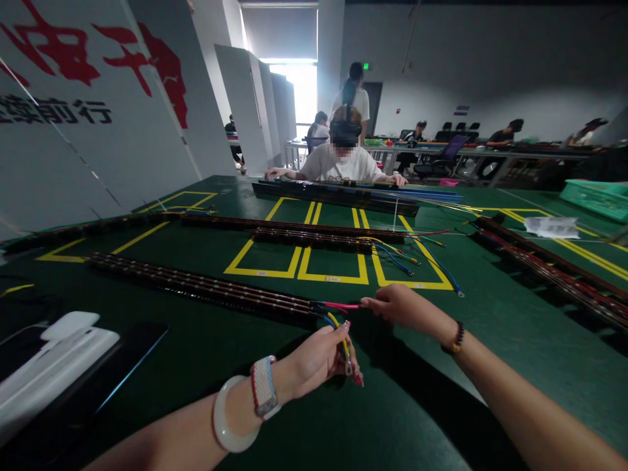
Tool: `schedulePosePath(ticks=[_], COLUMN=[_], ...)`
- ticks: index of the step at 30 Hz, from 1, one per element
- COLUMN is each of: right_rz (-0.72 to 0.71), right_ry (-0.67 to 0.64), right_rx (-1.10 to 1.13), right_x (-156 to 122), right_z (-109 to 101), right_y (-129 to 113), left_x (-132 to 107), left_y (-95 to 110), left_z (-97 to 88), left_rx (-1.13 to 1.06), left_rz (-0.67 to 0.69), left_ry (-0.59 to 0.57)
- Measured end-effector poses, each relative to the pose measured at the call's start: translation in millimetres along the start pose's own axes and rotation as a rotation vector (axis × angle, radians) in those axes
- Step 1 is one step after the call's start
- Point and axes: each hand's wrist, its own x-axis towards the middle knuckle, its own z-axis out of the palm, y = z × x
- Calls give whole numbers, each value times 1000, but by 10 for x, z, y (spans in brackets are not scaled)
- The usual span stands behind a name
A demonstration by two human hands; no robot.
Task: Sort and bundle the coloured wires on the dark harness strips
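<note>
My left hand [321,360], with a watch and a pale bangle at the wrist, is closed around the yellow and blue wires [335,322] near their metal ring lugs. My right hand [392,304], wearing a dark bead bracelet, pinches the end of a red wire [341,305] and pulls it out straight. These wires come from the right end of a long black strip [206,284] with several copper-coloured rods along it, which lies slantwise on the green table [196,379].
Further off lie similar strips [314,237] with coloured wires, above yellow taped outlines [333,279]. More strips [554,268] are at the right, by a green basket [596,199]. A dark flat device [127,366] lies at left. Across the table sits a person [343,160] with hands on a black channel.
</note>
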Motion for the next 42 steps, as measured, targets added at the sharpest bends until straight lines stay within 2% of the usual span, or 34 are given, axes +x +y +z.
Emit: schedulePosePath(ticks=[3, 7, 10, 15, 19, 21, 26, 31, 35, 39, 42], right_rz=[-52, -151, -170, -173, -182, -172, -63, -50, -84, -125, -204], right_ry=[104, -9, -33, -21, -45, -27, 105, 139, 275, 411, 463], right_rx=[-278, -418, -511, -547, -555, -545, -488, -385, -418, -574, -691], right_x=[-294, -596, -654, -614, -616, -616, -553, -479, -417, -254, -70], right_z=[-54, 75, 224, 382, 398, 347, 118, 23, 46, 139, 306], right_y=[-319, -673, -772, -771, -753, -729, -608, -569, -758, -1136, -1417], left_x=[4, 8, 16, 23, 32, 35, 5, -2, 57, 79, 8], left_y=[-14, -26, -36, -42, -37, -38, -62, -96, -112, -92, -44], left_z=[-3, 10, 21, 31, 33, 33, 37, 33, -3, -27, -30], left_rx=[-34, -76, -84, -85, -61, -73, -64, 52, 89, 119, 170], left_rz=[28, 11, 14, 18, 19, 35, 93, 116, 113, 65, 60], left_ry=[12, 36, 91, 108, 111, 97, -26, 62, 24, 12, 7])
